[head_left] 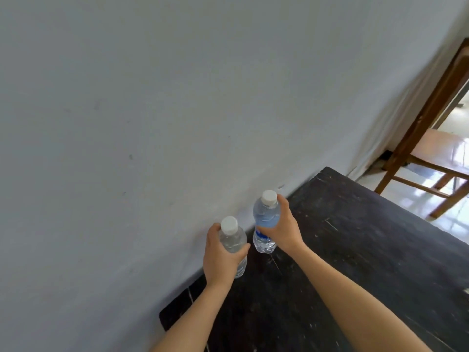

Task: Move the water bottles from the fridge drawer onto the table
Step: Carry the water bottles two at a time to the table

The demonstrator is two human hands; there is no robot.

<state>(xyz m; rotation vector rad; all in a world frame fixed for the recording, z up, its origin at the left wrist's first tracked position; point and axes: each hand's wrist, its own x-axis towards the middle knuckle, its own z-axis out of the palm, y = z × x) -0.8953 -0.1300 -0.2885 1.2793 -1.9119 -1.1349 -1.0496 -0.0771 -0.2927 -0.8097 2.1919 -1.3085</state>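
My left hand (220,260) holds the plain bottle (233,241), clear and white-capped, upright above the dark table (342,250). At its one o'clock, my right hand (285,229) holds the blue-labelled bottle (265,219) upright.

The table (355,262) stood with its left edge against the wall (152,97). Near that edge two bottles were upright, close together but apart. The left bottle (232,240) was in the left grip (220,260), nearer the wall. The right bottle (266,214) was in the right grip (285,232), slightly farther away. Beyond the table's far end, a chair (436,146) stood on the floor (411,199) beside the wall.
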